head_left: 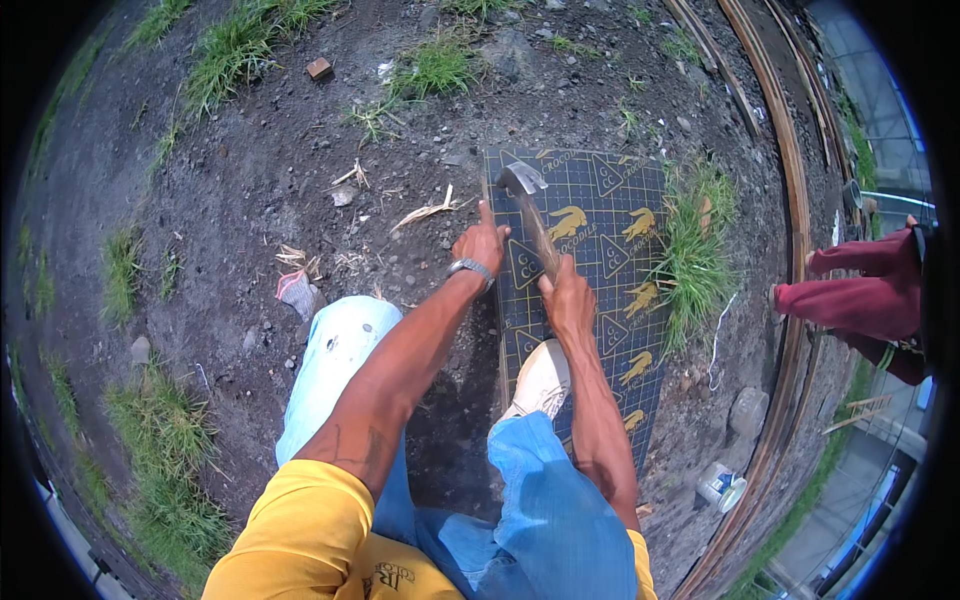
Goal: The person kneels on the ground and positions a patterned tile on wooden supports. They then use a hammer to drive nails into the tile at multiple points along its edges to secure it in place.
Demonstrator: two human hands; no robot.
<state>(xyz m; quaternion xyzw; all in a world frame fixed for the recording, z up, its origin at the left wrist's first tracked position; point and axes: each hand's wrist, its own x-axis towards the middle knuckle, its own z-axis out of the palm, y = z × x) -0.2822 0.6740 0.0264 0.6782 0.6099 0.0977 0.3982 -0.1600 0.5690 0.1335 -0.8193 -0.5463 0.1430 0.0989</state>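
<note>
At the lower edge of the frame, yellow sleeves [300,520] and faded blue jeans [560,510] are seen from above. A pale shoe [540,380] is planted on a dark, film-faced plywood board [622,290], which lies on bare soil just right of centre and is printed with yellow grid lines and animal figures. By the right hand [568,300], its fingers closed, the wooden handle of a claw hammer [537,230] is gripped; the steel head is held over the board's upper left corner. The left hand [483,245], a watch [470,267] at its wrist, is placed at the board's left edge, index finger stretched out, the others partly curled; whether anything is pinched there cannot be told. The board's right side is bordered by a grass tuft [697,260]. Farther off, at the right, long timbers [790,160] and a person in maroon trousers [860,290] are seen.
</note>
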